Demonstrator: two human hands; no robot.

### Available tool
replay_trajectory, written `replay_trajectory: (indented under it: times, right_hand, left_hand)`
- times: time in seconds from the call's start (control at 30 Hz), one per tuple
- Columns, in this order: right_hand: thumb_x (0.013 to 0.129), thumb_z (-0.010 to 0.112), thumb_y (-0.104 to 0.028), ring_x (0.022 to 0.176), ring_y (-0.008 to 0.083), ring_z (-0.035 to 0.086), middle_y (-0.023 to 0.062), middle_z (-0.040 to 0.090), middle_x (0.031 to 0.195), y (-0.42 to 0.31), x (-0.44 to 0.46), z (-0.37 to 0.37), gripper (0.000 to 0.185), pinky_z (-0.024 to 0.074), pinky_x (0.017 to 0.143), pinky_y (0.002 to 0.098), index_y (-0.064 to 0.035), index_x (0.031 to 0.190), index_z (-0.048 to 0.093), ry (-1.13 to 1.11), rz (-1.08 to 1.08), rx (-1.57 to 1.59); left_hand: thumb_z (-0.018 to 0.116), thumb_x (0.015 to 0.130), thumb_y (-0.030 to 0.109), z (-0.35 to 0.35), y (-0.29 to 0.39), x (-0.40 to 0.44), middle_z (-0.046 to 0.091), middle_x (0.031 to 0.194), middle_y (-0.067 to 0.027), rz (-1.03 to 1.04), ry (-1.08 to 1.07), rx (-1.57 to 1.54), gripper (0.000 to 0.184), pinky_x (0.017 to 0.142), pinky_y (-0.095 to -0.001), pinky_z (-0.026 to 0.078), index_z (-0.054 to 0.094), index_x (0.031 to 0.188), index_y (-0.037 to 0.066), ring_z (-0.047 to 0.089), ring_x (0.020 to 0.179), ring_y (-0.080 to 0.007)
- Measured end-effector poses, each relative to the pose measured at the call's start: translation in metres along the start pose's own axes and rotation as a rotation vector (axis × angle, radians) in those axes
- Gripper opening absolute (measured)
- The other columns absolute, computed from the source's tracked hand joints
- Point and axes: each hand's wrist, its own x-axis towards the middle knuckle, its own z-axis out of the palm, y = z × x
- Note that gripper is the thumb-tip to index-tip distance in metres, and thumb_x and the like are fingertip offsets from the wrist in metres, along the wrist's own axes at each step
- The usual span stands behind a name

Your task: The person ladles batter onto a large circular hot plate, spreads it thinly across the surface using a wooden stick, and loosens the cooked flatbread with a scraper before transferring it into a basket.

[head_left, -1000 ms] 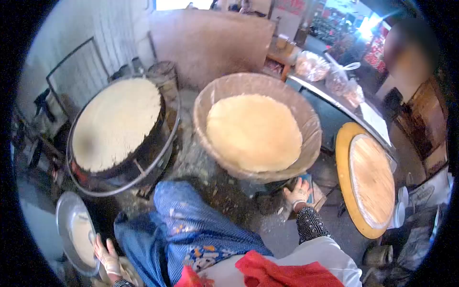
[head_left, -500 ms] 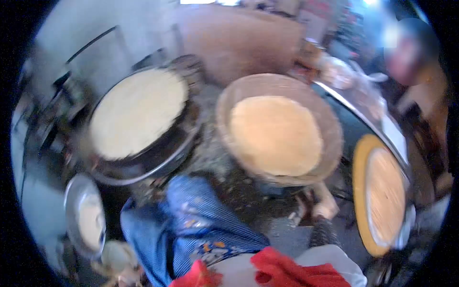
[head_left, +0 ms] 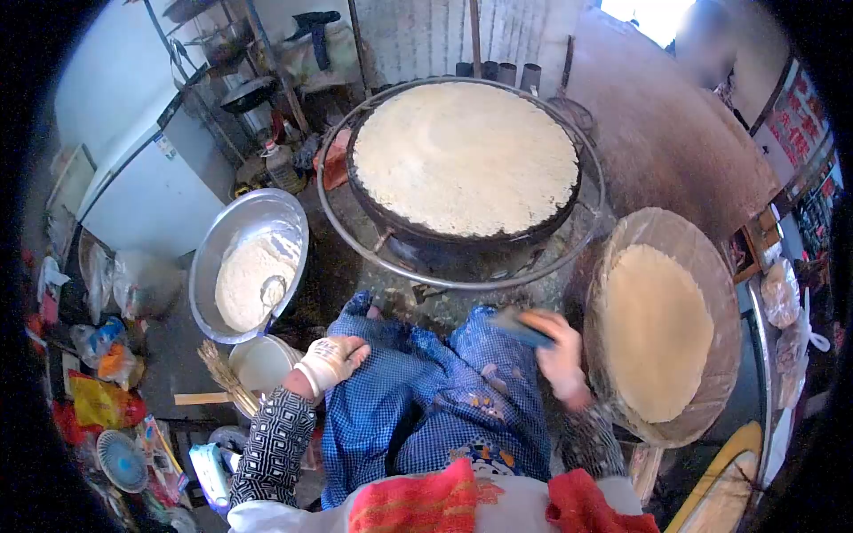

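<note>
My right hand (head_left: pixel 560 355), bare, grips a flat scraper (head_left: pixel 522 329) with a dark blade and an orange-brown edge, blurred by motion. It is above my right knee, left of the basket. My left hand (head_left: pixel 332 362), in a white glove with bare fingertips, rests by my left thigh with fingers loosely bent and nothing in them. Ahead stands a round griddle (head_left: pixel 378 211) covered by a wide, pale sheet of batter (head_left: pixel 462 160). At left, a metal basin (head_left: pixel 206 298) contains pale batter (head_left: pixel 249 280) and a ladle (head_left: pixel 272 291).
A large round basket (head_left: pixel 724 355) at right holds a flat tan pancake (head_left: pixel 657 333). A metal ring (head_left: pixel 444 282) surrounds the griddle. Beside my left hand are a white bucket (head_left: pixel 267 362) and a straw brush (head_left: pixel 227 377). Another person (head_left: pixel 706 44) is at the back right.
The view has swung left, so griddle and basket appear further right. My right hand has risen from low beside the basket to above my knee, with the scraper now visible. My left hand shows clearly.
</note>
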Motion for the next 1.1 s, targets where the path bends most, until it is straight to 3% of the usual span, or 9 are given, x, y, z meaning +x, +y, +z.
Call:
replay_trajectory:
  times: [0.1, 0.23, 0.43, 0.6, 0.7, 0.77, 0.87, 1.03, 1.1]
  right_hand:
    - [0.063, 0.062, -0.006, 0.098, 0.0247, 0.059, 0.0029, 0.064, 0.097, -0.012, 0.094, 0.053, 0.037, 0.0403, 0.093, 0.0457, -0.0165, 0.098, 0.070, 0.062, -0.398, -0.544]
    - [0.063, 0.061, -0.010, 0.098, 0.0224, 0.057, 0.0009, 0.063, 0.095, 0.033, 0.138, 0.097, 0.032, 0.0360, 0.090, 0.0431, -0.0183, 0.093, 0.068, 0.119, -0.348, -0.667]
    - [0.063, 0.062, -0.014, 0.091, 0.0202, 0.058, -0.0026, 0.064, 0.092, 0.025, 0.160, 0.127, 0.029, 0.0356, 0.084, 0.0422, -0.0205, 0.091, 0.066, 0.073, -0.300, -0.681]
    - [0.067, 0.063, -0.019, 0.086, 0.0194, 0.057, -0.0045, 0.063, 0.087, 0.022, 0.177, 0.133, 0.021, 0.0361, 0.079, 0.0417, -0.0215, 0.087, 0.065, 0.095, -0.347, -0.716]
    - [0.067, 0.062, -0.017, 0.084, 0.0195, 0.057, -0.0039, 0.063, 0.085, 0.033, 0.179, 0.130, 0.019, 0.0365, 0.078, 0.0436, -0.0208, 0.085, 0.065, 0.139, -0.404, -0.699]
    - [0.068, 0.062, -0.018, 0.085, 0.0203, 0.057, -0.0035, 0.063, 0.085, 0.029, 0.179, 0.123, 0.019, 0.0364, 0.081, 0.0436, -0.0215, 0.086, 0.066, 0.114, -0.375, -0.719]
    - [0.071, 0.062, -0.017, 0.090, 0.0219, 0.057, -0.0012, 0.064, 0.087, 0.028, 0.175, 0.116, 0.017, 0.0354, 0.085, 0.0436, -0.0203, 0.087, 0.067, 0.071, -0.325, -0.748]
    - [0.071, 0.061, -0.015, 0.090, 0.0216, 0.056, -0.0008, 0.062, 0.085, 0.030, 0.176, 0.118, 0.016, 0.0338, 0.084, 0.0439, -0.0190, 0.086, 0.065, 0.097, -0.318, -0.723]
    - [0.072, 0.061, -0.014, 0.090, 0.0217, 0.055, -0.0003, 0.062, 0.085, 0.026, 0.178, 0.119, 0.016, 0.0337, 0.084, 0.0442, -0.0186, 0.086, 0.064, 0.090, -0.342, -0.752]
  left_hand:
    - [0.055, 0.093, 0.034, -0.002, -0.015, 0.027, 0.066, 0.099, -0.0156, 0.115, 0.051, 0.055, 0.029, 0.085, -0.0441, 0.048, 0.066, 0.105, 0.010, 0.061, 0.096, -0.0358]
    - [0.066, 0.085, 0.022, -0.019, -0.041, 0.039, 0.063, 0.099, -0.0164, 0.176, 0.253, 0.062, 0.025, 0.085, -0.0443, 0.049, 0.064, 0.105, 0.007, 0.060, 0.094, -0.0374]
    - [0.067, 0.078, 0.009, -0.037, -0.122, 0.123, 0.045, 0.131, -0.0198, 0.123, 0.544, 0.161, 0.055, 0.104, -0.0466, 0.039, 0.047, 0.129, 0.004, 0.045, 0.123, -0.0387]
    - [0.057, 0.079, 0.012, -0.061, -0.150, 0.235, 0.051, 0.133, -0.0143, 0.183, 0.470, 0.791, 0.043, 0.116, -0.0473, 0.020, 0.059, 0.121, 0.005, 0.037, 0.135, -0.0315]
    - [0.053, 0.085, 0.021, -0.078, -0.114, 0.249, 0.073, 0.092, -0.0082, 0.122, -0.019, 1.058, 0.026, 0.117, -0.0486, 0.015, 0.077, 0.087, 0.011, 0.058, 0.117, -0.0272]
    - [0.053, 0.086, 0.021, -0.077, -0.101, 0.248, 0.074, 0.088, -0.0062, 0.090, -0.191, 1.052, 0.026, 0.116, -0.0476, 0.016, 0.077, 0.090, 0.013, 0.065, 0.102, -0.0252]
    - [0.057, 0.086, 0.025, -0.058, -0.066, 0.225, 0.074, 0.085, -0.0051, 0.075, -0.182, 0.946, 0.022, 0.098, -0.0395, 0.036, 0.076, 0.082, 0.015, 0.069, 0.085, -0.0216]
    - [0.060, 0.086, 0.034, 0.061, 0.055, 0.192, 0.064, 0.065, -0.0001, 0.260, 0.002, 1.196, 0.025, 0.067, -0.0427, 0.040, 0.066, 0.067, 0.018, 0.060, 0.061, -0.0198]
    - [0.058, 0.085, 0.034, 0.059, 0.130, 0.166, 0.065, 0.076, -0.0043, 0.391, 0.087, 0.889, 0.023, 0.085, -0.0449, 0.036, 0.065, 0.076, 0.015, 0.059, 0.075, -0.0226]
